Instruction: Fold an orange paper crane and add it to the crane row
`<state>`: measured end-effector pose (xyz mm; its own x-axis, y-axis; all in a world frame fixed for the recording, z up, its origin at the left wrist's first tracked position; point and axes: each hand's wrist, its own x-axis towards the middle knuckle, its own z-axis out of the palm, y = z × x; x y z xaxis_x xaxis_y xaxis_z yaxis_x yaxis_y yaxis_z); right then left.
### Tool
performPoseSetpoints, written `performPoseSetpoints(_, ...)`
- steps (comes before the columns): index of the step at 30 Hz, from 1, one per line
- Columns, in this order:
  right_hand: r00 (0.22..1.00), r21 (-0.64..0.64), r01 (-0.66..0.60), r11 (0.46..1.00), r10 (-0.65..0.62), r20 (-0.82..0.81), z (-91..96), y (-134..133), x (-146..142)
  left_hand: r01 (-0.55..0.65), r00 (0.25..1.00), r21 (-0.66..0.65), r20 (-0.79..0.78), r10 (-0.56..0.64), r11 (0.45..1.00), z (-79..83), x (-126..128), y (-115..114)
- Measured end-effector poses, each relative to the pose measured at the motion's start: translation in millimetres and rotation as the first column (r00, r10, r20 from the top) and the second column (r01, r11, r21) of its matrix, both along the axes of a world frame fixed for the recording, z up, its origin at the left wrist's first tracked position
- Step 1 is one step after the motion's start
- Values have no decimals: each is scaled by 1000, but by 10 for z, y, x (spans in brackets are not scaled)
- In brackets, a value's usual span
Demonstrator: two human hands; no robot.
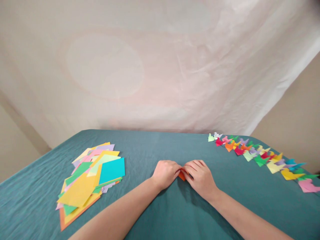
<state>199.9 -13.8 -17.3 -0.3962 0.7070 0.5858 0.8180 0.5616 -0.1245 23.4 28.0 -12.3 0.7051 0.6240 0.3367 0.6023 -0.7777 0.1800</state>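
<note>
My left hand [165, 173] and my right hand [200, 176] meet at the middle of the teal-covered table [155, 146]. Both press down on a small folded orange paper [182, 174] that lies flat on the cloth. Only a sliver of the paper shows between the fingertips; the rest is hidden under my fingers, so its shape cannot be made out.
A loose pile of coloured square sheets [90, 175] lies at the left. Along the right edge runs a row of several small folded paper figures [260, 156] in mixed colours. A pale cloth backdrop [160, 66] hangs behind the table.
</note>
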Motion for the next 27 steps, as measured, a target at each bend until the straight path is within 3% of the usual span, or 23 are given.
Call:
performPoseSetpoints(6,998,-104,51,993,-53,-19,-30,6,84,27,1000,37,-14,-26,999,21,-16,-15)
performPoseSetpoints(12,1000,-109,27,994,-28,-10,-78,34,118,95,992,126,-92,-84,987,-5,-21,8)
performPoseSetpoints(20,999,-154,42,987,-46,-20,-95,39,108,138,989,-66,72,-133,988,36,-130,54)
performPoseSetpoints(27,998,-155,50,987,-57,-37,-131,48,109,165,983,-90,101,-155,982,57,-128,41)
